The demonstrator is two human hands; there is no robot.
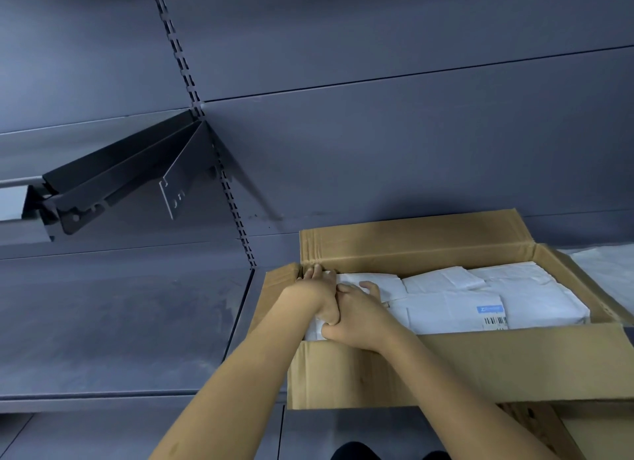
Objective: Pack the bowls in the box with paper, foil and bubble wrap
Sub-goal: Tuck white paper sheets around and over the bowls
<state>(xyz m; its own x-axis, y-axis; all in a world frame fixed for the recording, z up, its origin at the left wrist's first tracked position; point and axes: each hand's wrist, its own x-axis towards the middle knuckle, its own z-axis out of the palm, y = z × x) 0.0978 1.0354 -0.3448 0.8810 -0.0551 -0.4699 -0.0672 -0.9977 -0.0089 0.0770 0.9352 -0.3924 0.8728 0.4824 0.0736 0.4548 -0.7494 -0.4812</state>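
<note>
Cardboard box (446,367) sitting open on shelf (120,322), white paper (514,288) filling it; left hand (314,288) pressing paper at far-left corner, fingers (317,271) straight; right hand (356,313) touching it, fingers bent, grip unclear.

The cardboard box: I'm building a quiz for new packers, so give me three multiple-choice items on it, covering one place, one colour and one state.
1. Where in the box are the left hand and right hand?
A. at its right end
B. at its left end
C. outside it

2. What colour are the wrapped bundles inside?
A. red
B. green
C. white

3. How do the flaps stand?
A. open
B. taped shut
C. folded shut

Answers:
1. B, both hands lie on the bundles beside the left wall.
2. C, every bundle in view is white.
3. A, the far flap stands up and the contents show.
</note>
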